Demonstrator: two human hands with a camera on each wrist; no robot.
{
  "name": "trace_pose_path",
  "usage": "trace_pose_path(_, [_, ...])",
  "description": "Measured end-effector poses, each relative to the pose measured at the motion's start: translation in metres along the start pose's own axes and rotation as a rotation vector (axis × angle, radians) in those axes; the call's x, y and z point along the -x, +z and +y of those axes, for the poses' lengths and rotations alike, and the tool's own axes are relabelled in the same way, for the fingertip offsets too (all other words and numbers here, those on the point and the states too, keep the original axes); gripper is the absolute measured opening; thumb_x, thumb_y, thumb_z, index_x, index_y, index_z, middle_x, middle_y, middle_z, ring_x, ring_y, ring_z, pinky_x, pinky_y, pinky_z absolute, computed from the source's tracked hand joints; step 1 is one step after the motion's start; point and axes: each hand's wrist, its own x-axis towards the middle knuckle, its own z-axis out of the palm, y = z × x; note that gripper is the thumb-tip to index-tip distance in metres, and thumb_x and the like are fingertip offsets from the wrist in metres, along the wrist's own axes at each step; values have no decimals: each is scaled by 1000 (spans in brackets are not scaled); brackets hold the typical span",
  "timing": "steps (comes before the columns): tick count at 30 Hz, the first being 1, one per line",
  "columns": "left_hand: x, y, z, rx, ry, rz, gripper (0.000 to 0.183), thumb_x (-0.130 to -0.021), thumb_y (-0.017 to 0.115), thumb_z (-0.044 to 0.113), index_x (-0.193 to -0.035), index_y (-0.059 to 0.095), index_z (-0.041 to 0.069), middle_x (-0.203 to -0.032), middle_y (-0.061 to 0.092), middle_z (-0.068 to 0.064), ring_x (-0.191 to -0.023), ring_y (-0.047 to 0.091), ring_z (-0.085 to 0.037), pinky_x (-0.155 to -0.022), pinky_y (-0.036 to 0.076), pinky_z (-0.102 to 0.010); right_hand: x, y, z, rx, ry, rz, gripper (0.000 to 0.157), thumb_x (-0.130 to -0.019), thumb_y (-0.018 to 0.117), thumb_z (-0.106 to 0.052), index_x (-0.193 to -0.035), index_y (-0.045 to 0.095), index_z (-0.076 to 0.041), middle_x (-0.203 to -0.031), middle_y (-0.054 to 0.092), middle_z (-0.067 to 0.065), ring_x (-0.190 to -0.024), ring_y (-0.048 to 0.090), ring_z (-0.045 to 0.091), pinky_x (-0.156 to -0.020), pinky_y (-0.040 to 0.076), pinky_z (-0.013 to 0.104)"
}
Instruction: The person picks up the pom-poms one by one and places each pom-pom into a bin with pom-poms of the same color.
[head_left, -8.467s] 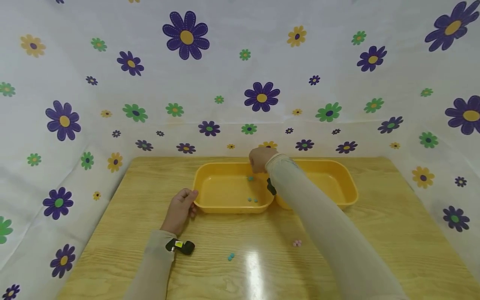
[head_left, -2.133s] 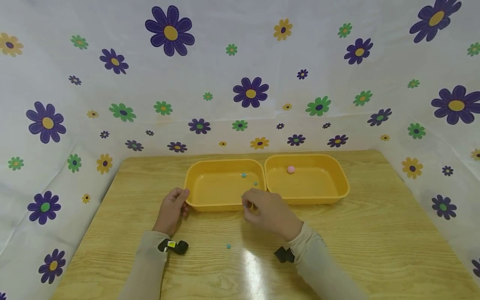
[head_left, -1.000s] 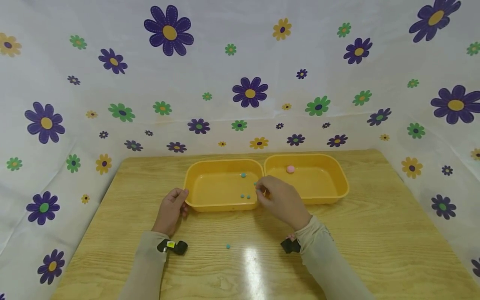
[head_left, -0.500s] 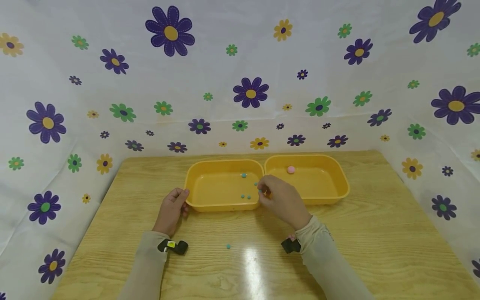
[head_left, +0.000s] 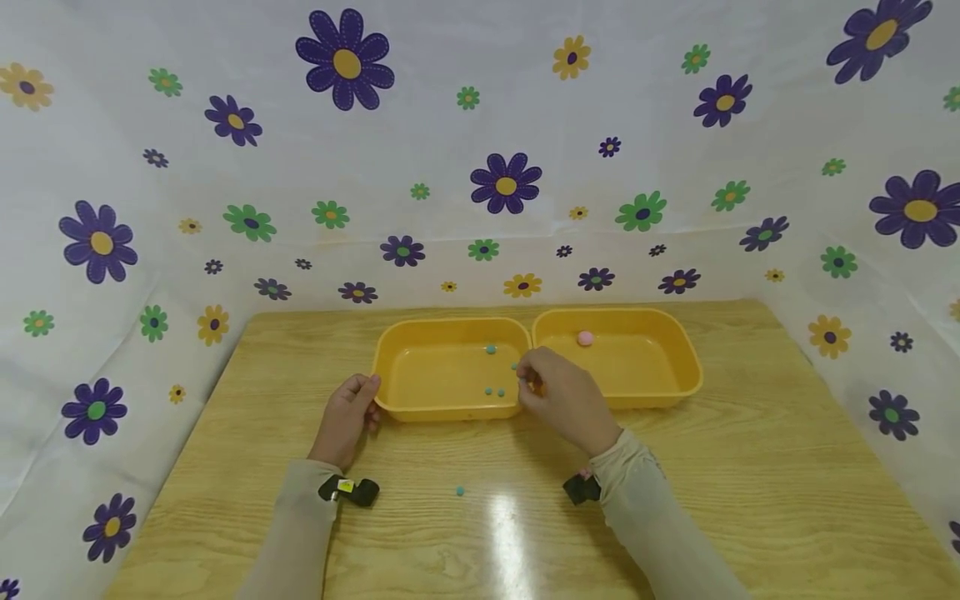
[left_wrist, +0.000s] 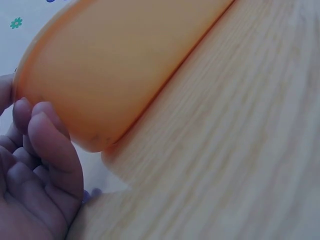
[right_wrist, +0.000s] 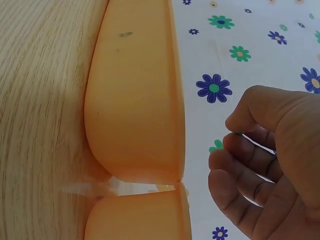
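My left hand [head_left: 347,419] holds the left end of a yellow plastic tray [head_left: 450,414], thumb on the rim and fingers curled below. In the left wrist view, the left hand's fingers [left_wrist: 55,145] lie against the tray's corner. My right hand [head_left: 564,396] is over the tray's right end, thumb and index finger pinching a small teal ball, mostly hidden by the fingertips. In the right wrist view the right hand [right_wrist: 270,160] is above the rims, its other fingers loosely curled. Several small teal balls [head_left: 501,392] lie on the tray's floor, toward the right.
A second yellow tray [head_left: 652,400] stands right beside the first, with a pink ball [head_left: 585,338] near its back. One teal ball [head_left: 460,491] lies on the wooden table [head_left: 420,542] in front. Something pink [head_left: 585,472] shows partly behind the right wrist. A flowered cloth [head_left: 420,133] surrounds the table.
Since the oldest frame, my right hand has come from the tray's back rim to its front right, and one teal ball has left the table. Within the last second it barely moves.
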Motion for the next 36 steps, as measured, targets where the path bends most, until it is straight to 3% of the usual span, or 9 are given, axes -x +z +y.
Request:
trace_pose_path(8, [2,-5,1,-9,13,3,52,-104,56,51,-98,49,0,-74,51,-2,-60,50,-14,-54,47,-25,-8,5,7,2,-18,23,10,-89,71,-3,-96,65,-8,-88,66,3,-77,61,15,-67,56,30])
trace_pose_path(13, [1,-5,2,-4,19,6,50,-104,56,52,-98,50,2,-75,51,-2,-61,50,-14,-54,47,-24,-27,-1,8,21,-17,-30,4,-92,69,-7,-92,65,-9,-85,63,1,-77,57,16,-68,53,30])
trace_pose_path(16, [1,-5,3,1,22,15,49,-104,58,52,-97,50,3,-74,51,-2,-60,50,-14,-53,47,-24,-43,-2,8,41,-18,-121,0,-94,67,-9,-94,67,-9,-86,63,1,-78,56,16,-71,53,30])
trace_pose_path(24, [-1,-7,0,31,9,2,48,-104,59,49,-97,51,3,-74,50,-2,-59,50,-14,-53,46,-24,-95,4,16,162,-25,-468,12,-91,70,-8,-103,72,-8,-94,67,3,-85,59,20,-78,54,35])
trace_pose_path(28, [-1,-5,-2,37,4,1,46,-103,60,49,-97,52,4,-74,50,-3,-59,50,-15,-52,45,-24,-120,9,18,243,-25,-607,6,-92,74,-13,-96,69,-11,-90,67,1,-82,59,19,-76,52,34])
trace_pose_path(32, [-1,-3,-1,27,8,0,46,-103,60,50,-95,52,6,-75,51,-3,-60,50,-15,-53,46,-24,-137,13,16,329,-27,-726,14,-95,76,-22,-90,66,-14,-87,67,-1,-78,57,17,-72,50,33])
trace_pose_path(36, [2,-1,2,16,4,-1,43,-104,60,48,-95,52,7,-75,51,-2,-60,50,-14,-53,46,-24,-147,22,16,368,-38,-849,14,-96,70,-12,-84,63,-14,-81,58,-3,-74,48,15,-67,42,30])
